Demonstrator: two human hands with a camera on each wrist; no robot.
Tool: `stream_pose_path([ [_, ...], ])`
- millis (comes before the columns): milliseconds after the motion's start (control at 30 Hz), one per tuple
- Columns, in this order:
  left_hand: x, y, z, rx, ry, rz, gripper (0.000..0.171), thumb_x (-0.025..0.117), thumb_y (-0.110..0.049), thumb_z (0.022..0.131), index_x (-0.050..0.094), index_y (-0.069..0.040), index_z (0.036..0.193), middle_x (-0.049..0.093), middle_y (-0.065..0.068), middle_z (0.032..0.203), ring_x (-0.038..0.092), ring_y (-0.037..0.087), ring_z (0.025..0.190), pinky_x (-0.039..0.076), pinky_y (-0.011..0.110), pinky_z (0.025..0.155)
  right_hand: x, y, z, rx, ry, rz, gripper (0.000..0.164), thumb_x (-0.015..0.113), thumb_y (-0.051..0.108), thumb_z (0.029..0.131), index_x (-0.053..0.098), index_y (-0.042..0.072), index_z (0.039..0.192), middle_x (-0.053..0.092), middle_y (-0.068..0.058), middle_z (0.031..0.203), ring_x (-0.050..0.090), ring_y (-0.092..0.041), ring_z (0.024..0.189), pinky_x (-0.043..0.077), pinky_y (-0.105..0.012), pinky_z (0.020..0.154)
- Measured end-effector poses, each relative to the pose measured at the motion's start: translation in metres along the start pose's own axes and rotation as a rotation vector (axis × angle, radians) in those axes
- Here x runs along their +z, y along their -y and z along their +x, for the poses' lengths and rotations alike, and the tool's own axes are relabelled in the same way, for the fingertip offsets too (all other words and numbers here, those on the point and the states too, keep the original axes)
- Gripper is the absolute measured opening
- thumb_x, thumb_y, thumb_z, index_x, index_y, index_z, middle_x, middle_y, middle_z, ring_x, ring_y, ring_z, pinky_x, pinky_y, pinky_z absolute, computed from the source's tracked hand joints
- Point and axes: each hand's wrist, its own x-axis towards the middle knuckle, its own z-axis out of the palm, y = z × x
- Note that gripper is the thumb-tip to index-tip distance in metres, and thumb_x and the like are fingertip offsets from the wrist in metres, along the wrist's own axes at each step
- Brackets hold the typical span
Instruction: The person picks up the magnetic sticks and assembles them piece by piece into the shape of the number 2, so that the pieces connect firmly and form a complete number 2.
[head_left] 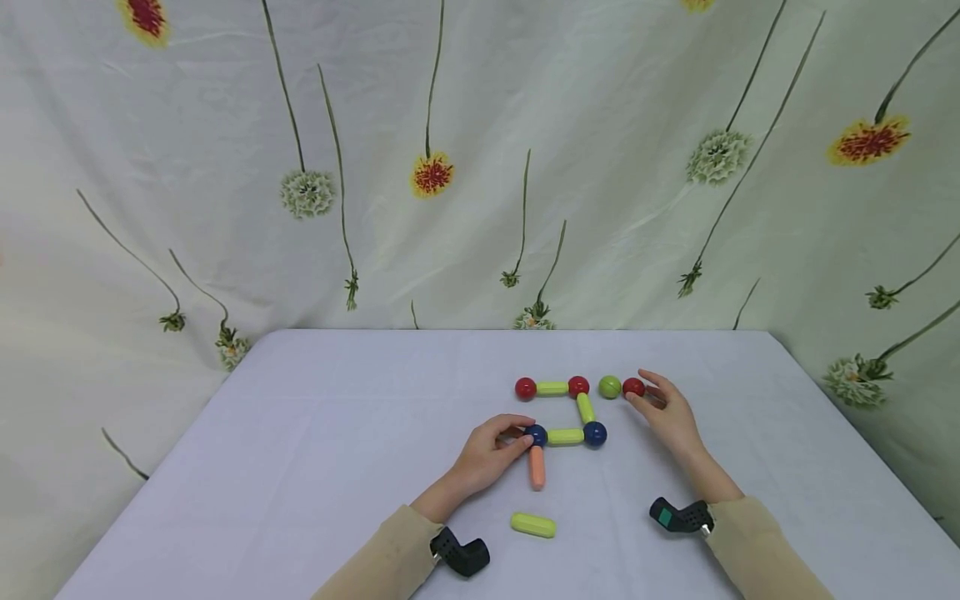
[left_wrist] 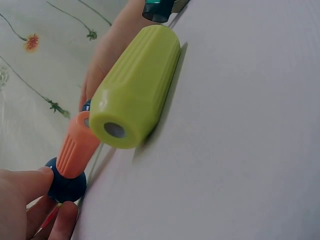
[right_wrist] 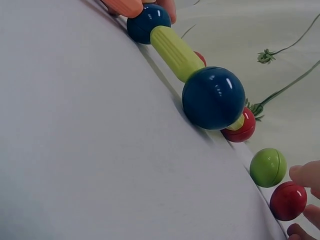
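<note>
My left hand (head_left: 483,457) pinches a dark blue ball (left_wrist: 67,187) between thumb and fingers. An orange rod (head_left: 537,468) extends from that ball toward the near edge. A yellow-green rod (head_left: 566,437) joins it to a second blue ball (head_left: 595,434). Another yellow-green rod (head_left: 586,408) leads up to a red ball (head_left: 578,386), and one more rod (head_left: 552,388) runs left to a red end ball (head_left: 526,389). Beside a loose red ball (right_wrist: 288,201), my right hand (head_left: 671,421) has its fingers loosely spread around it. A light green ball (right_wrist: 268,167) lies just left of that red ball.
A loose yellow-green rod (head_left: 533,525) lies on the white table (head_left: 300,467), close to the left wrist. Dark wrist cameras (head_left: 460,553) sit on both sleeves. A flower-print cloth (head_left: 480,108) hangs behind the table's far edge.
</note>
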Motion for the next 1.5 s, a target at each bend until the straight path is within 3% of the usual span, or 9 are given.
stream_pose_path([
  [433, -0.001, -0.001, 0.0, -0.017, 0.009, 0.007, 0.029, 0.06, -0.022, 0.093, 0.062, -0.013, 0.12, 0.061, -0.002, 0.108, 0.053, 0.013, 0.094, 0.045, 0.023, 0.076, 0.006, -0.005, 0.002, -0.021, -0.032, -0.072, 0.054, 0.06, 0.024, 0.093, 0.041, 0.002, 0.138, 0.042, -0.024, 0.137, 0.041, -0.037, 0.123, 0.036, -0.047, 0.1],
  [933, -0.001, -0.001, 0.0, -0.019, 0.008, -0.001, 0.028, 0.059, -0.022, 0.093, 0.062, -0.013, 0.12, 0.061, 0.0, 0.107, 0.053, 0.014, 0.091, 0.045, 0.024, 0.075, 0.006, -0.004, -0.002, -0.029, -0.082, -0.07, 0.045, 0.058, 0.018, 0.094, 0.043, -0.003, 0.13, 0.048, -0.026, 0.126, 0.046, -0.036, 0.114, 0.039, -0.047, 0.097],
  [1200, -0.001, -0.003, -0.001, -0.021, 0.011, 0.001, 0.029, 0.06, -0.022, 0.093, 0.062, -0.011, 0.12, 0.061, 0.0, 0.107, 0.053, 0.014, 0.091, 0.045, 0.023, 0.074, 0.004, -0.001, -0.008, 0.016, -0.091, -0.046, 0.052, 0.06, 0.029, 0.092, 0.046, -0.002, 0.131, 0.049, -0.024, 0.127, 0.046, -0.036, 0.115, 0.041, -0.047, 0.095],
  [1500, 0.001, 0.002, -0.002, 0.061, -0.01, 0.027, 0.028, 0.06, -0.021, 0.093, 0.062, -0.008, 0.118, 0.061, 0.0, 0.104, 0.053, 0.011, 0.087, 0.045, 0.021, 0.07, 0.003, 0.006, -0.015, 0.006, -0.066, -0.005, 0.058, 0.063, 0.042, 0.088, 0.052, 0.001, 0.129, 0.054, -0.02, 0.124, 0.05, -0.031, 0.112, 0.047, -0.036, 0.085],
])
